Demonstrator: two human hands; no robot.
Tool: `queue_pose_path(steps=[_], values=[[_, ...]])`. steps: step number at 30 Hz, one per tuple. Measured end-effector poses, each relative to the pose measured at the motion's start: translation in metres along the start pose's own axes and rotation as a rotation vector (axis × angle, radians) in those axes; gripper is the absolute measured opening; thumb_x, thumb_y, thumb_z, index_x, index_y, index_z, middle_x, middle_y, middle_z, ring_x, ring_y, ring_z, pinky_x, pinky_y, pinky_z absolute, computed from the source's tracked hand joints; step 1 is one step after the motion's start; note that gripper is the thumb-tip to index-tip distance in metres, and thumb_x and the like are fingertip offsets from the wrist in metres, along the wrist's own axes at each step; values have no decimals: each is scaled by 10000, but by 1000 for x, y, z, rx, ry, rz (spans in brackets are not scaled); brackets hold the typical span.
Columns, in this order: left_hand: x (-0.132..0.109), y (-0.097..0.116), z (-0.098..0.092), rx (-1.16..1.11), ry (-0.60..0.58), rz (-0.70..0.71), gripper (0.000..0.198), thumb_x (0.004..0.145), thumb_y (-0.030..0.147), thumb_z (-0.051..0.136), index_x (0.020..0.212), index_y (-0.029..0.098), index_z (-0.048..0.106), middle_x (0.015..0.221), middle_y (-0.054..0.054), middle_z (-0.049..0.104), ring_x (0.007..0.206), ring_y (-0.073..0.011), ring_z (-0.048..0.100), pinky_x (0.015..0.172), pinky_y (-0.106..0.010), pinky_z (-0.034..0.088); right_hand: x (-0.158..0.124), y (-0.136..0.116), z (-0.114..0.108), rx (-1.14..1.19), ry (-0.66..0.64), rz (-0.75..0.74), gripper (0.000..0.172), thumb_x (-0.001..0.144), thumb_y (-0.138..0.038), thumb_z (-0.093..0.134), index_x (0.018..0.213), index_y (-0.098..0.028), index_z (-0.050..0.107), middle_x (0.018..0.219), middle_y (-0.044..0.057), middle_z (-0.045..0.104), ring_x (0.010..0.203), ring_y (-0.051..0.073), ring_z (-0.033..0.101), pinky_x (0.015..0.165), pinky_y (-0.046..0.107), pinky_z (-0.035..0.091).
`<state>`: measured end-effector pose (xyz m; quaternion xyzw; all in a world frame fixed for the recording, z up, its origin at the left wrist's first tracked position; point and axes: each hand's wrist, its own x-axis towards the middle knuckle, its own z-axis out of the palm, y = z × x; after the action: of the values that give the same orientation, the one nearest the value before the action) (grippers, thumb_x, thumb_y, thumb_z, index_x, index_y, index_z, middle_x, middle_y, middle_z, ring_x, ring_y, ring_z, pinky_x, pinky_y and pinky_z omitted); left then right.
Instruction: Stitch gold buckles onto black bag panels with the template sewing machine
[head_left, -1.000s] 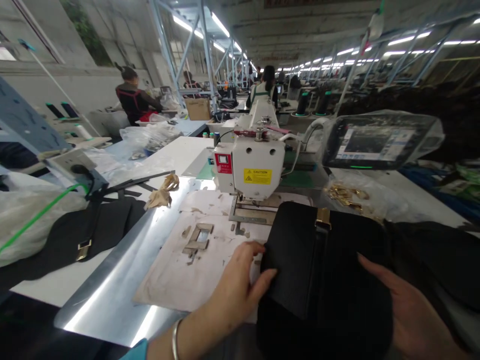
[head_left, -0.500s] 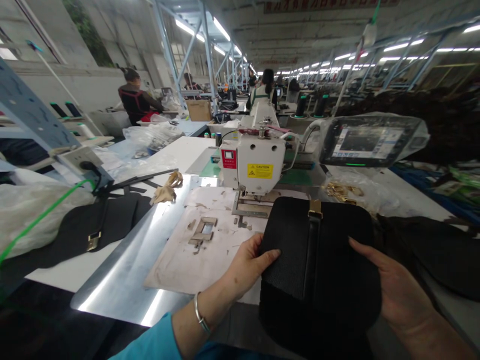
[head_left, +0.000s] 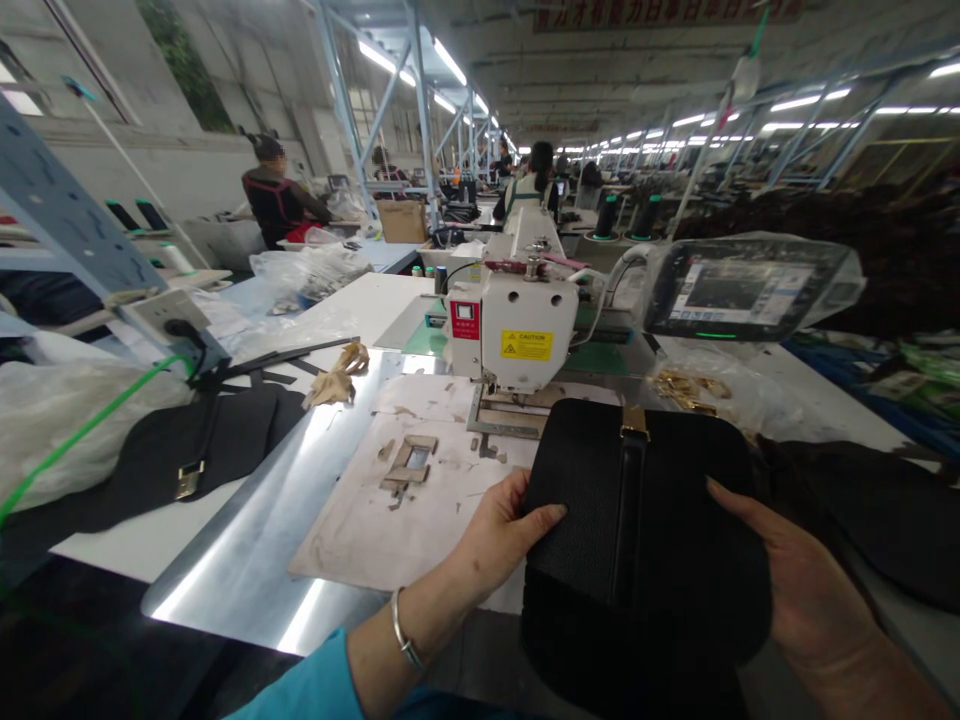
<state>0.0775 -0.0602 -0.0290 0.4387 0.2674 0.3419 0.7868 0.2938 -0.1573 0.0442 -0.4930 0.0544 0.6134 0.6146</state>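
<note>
From afar, I had left hand [head_left: 499, 535] pinching left edge of black piece [head_left: 686, 520], right hand [head_left: 806, 575] holding right edge; both grips closed on it. Piece was on near side of sewing machine [head_left: 529, 315], slightly right. Screen [head_left: 739, 288] stood right of machine.

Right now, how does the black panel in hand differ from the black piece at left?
The held panel is gripped between the left hand and right hand; the left piece lies on the table. The held panel's gold clasp sits at its far edge; the left piece's clasp, toward its near edge. Both are black, with a strap and gold clasp.
</note>
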Motion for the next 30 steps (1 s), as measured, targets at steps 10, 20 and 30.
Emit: queue_pose_path(steps=[10, 20, 30], values=[[5, -2, 1, -1, -25, -8, 506, 661, 424, 899, 966, 131, 620, 865, -9, 712, 735, -110, 628, 703, -231, 489, -1, -3, 4, -47, 74, -51, 287, 888, -111, 531, 759, -133, 787, 781, 95, 778, 681, 242, 755, 693, 318, 639], [11, -4, 4, 2, -23, 13, 476, 659, 405, 898, 955, 146, 630, 878, -3, 712, 756, -117, 629, 729, -241, 496, 6, -3, -5, 55, -84, -52, 190, 860, -296, 637, 856, -199, 800, 868, 58, 789, 754, 232, 757, 814, 334, 614], [42, 3, 23, 10, -34, 72, 471, 669, 388, 879, 1012, 159, 651, 940, -26, 725, 811, -157, 655, 785, -282, 505, 31, -18, 10, 192, -270, -213, 414, 985, -515, 424, 1166, -293, 723, 1113, 39, 758, 1023, 216, 710, 905, 387, 568]])
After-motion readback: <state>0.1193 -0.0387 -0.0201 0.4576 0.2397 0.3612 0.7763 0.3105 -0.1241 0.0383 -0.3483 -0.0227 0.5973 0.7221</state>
